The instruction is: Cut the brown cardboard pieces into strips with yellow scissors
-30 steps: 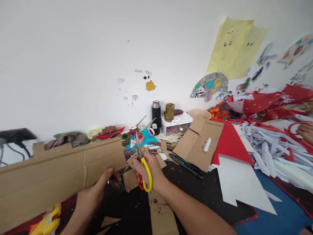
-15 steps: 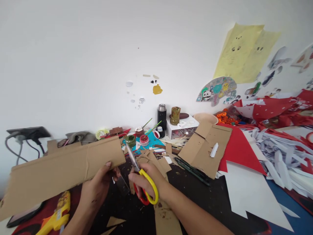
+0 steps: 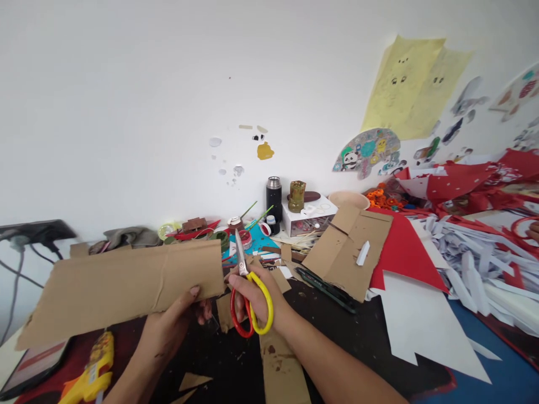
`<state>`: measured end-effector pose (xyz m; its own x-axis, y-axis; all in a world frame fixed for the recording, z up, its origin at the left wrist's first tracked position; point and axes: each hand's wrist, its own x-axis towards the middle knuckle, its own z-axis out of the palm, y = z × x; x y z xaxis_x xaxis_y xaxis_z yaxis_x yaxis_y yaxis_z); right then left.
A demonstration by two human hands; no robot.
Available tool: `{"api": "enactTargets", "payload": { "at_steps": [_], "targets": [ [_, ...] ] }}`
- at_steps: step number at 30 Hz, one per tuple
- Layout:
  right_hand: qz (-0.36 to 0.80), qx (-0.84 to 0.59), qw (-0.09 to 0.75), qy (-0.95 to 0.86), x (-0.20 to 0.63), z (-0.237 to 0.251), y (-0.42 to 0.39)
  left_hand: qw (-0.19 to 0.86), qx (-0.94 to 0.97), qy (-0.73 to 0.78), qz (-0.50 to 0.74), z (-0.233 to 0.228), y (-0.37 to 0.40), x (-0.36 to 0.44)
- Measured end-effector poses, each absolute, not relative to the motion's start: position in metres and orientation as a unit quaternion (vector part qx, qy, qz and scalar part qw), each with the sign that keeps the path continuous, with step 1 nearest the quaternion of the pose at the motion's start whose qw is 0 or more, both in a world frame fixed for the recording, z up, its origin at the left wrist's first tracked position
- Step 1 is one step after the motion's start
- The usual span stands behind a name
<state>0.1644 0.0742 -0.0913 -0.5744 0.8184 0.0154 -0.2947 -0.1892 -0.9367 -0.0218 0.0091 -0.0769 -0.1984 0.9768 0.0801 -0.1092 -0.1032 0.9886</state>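
A long piece of cardboard [image 3: 113,283] is held up at the left by my left hand [image 3: 179,314], its thumb on the near face and its other fingers behind. My right hand [image 3: 256,294] is closed around a pair of scissors [image 3: 242,264], one handle yellow and the other red. The blades point up and away, just right of the cardboard's right end and apart from it. Below my right hand a narrow cardboard strip [image 3: 283,367] lies on the dark table.
A yellow glue gun [image 3: 93,370] and a phone [image 3: 36,365] lie front left. Paint jars [image 3: 245,240], a black flask [image 3: 273,196] and a white box [image 3: 309,216] stand by the wall. Folded cardboard [image 3: 351,247], a dark green cutter [image 3: 326,289] and white paper scraps [image 3: 467,264] lie right.
The scissors have turned more upright and moved away from the cardboard's edge. The cardboard has become more level. The whole view has shifted slightly.
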Motion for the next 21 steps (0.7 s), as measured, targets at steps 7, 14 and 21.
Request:
{"api": "enactTargets", "payload": {
  "at_steps": [7, 14, 21],
  "targets": [
    [0.719, -0.244, 0.377, -0.530, 0.1649, -0.0940, 0.0739, 0.463, 0.440, 0.491, 0.593, -0.0780, 0.0057, -0.0197],
    [0.703, -0.268, 0.370, -0.546, 0.1633, -0.0918, 0.0733, 0.470, 0.446, 0.492, 0.582, -0.0801, 0.0046, -0.0176],
    [0.685, -0.316, 0.405, -0.517, 0.1643, -0.0930, 0.0809, 0.457, 0.416, 0.482, 0.621, -0.0754, 0.0062, -0.0204]
  ]
}}
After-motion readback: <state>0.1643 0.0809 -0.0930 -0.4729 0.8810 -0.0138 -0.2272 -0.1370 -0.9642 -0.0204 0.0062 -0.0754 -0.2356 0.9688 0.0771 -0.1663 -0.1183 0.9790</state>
